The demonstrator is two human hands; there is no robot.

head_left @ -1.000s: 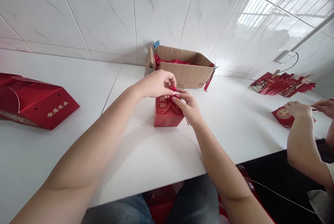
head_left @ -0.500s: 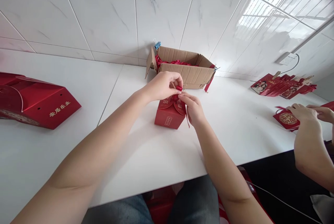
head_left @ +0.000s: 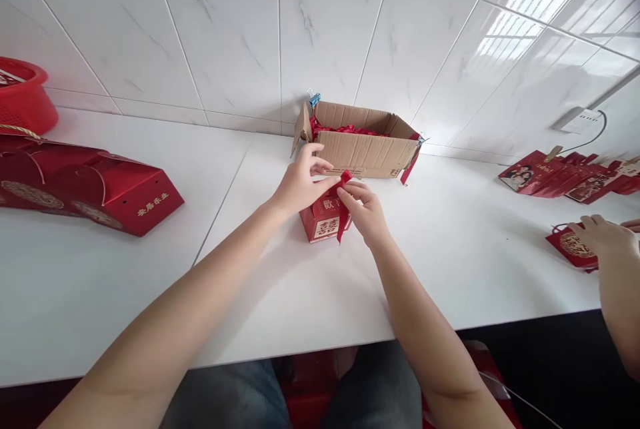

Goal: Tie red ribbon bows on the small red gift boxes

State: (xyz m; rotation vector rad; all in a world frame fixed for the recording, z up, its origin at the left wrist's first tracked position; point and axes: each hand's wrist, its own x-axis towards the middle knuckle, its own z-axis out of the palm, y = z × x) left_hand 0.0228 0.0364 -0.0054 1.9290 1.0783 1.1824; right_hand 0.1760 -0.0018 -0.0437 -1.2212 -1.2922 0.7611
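A small red gift box [head_left: 311, 224] with gold and white characters stands on the white table in front of me. Red ribbon [head_left: 343, 221] is at its top, one end hanging down the near side. My right hand [head_left: 367, 212] pinches the ribbon between thumb and fingers at the box's right edge. To the left, my left hand [head_left: 300, 182] has its fingers spread, its thumb tip close beside the ribbon; whether it touches cannot be made out.
Behind the gift box, a cardboard box [head_left: 367, 152] of red ribbons stands by the tiled wall. Larger red boxes [head_left: 150, 199] and a red basket [head_left: 30, 106] are left. Red cards [head_left: 537, 176] stand right, near a co-worker's hand [head_left: 605, 236] on a red bag [head_left: 570, 246].
The gift box has turned and shows a different face, with a large white panel. My left hand has opened away from the ribbon. The view has swung left, bringing the red basket in.
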